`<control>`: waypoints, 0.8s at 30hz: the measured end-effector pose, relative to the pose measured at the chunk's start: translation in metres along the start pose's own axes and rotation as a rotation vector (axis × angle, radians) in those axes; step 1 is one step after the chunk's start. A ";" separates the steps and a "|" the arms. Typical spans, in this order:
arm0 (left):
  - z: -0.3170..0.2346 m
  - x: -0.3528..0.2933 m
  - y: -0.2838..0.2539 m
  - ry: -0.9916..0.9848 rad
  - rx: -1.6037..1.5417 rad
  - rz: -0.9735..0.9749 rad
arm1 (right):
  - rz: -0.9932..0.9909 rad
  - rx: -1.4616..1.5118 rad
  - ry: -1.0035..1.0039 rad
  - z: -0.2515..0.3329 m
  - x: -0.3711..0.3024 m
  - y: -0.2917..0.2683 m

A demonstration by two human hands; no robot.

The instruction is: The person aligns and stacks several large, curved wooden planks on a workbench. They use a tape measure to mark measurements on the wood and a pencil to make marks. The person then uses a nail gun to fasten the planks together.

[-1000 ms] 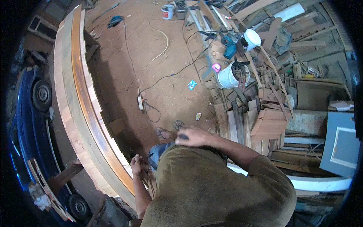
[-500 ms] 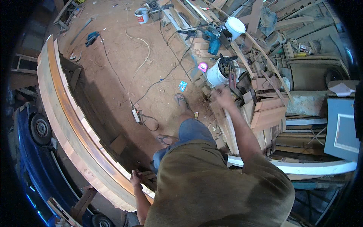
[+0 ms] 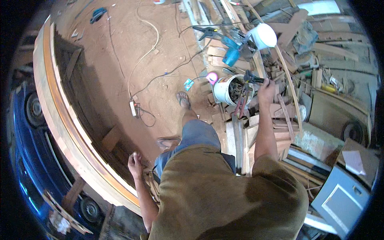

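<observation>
My right hand [image 3: 267, 93] is closed on one end of a black spring clamp [image 3: 253, 77], over the rim of a white bucket [image 3: 221, 90]. The bucket is filled with dark metal bits, too small to name, and a red-handled tool [image 3: 242, 105] leans out of it. On the other side, my left hand [image 3: 135, 163] hangs beside a long curved wooden piece [image 3: 76, 138], apart from it. Its fingers are loosely bent, and nothing shows in them.
A pink tape measure [image 3: 212, 77], a teal power tool [image 3: 231, 52] and another black clamp [image 3: 205, 33] lie near the bucket. Cables and a power strip [image 3: 133, 109] cross the dirt floor. Wood offcuts [image 3: 276, 138] pile up at right; a blue car [image 3: 38, 148] stands left.
My right hand has moved from the bucket's near side to its right and taken hold of the clamp. My left hand has come off the curved wood. The view has shifted.
</observation>
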State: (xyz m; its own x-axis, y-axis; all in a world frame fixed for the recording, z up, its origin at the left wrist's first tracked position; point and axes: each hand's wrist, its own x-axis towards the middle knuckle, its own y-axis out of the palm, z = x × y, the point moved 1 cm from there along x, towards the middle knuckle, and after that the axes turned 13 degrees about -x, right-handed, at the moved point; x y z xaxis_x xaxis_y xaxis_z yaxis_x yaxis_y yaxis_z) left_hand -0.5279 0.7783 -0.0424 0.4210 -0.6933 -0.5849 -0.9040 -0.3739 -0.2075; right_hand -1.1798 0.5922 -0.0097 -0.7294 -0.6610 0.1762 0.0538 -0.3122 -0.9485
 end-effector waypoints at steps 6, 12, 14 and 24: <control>-0.066 -0.059 0.062 -0.030 -0.356 0.045 | 0.292 0.550 -0.351 0.120 -0.108 -0.080; -0.048 -0.143 0.001 -0.198 -1.420 0.311 | 0.904 1.005 -1.100 0.198 -0.352 -0.126; -0.026 -0.183 -0.049 0.048 -1.666 0.324 | 1.050 0.766 -1.399 0.195 -0.427 -0.146; 0.154 -0.405 -0.232 0.268 -1.424 -0.705 | 1.538 0.227 -2.259 0.115 -0.755 -0.249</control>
State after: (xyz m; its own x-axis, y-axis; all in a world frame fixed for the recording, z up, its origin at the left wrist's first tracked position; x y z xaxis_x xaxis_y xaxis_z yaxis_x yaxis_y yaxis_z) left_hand -0.5003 1.2403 0.1216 0.8407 -0.1691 -0.5145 0.2022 -0.7833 0.5878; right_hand -0.5640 1.0898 0.1234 0.9461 0.2943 -0.1349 -0.3088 0.6950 -0.6494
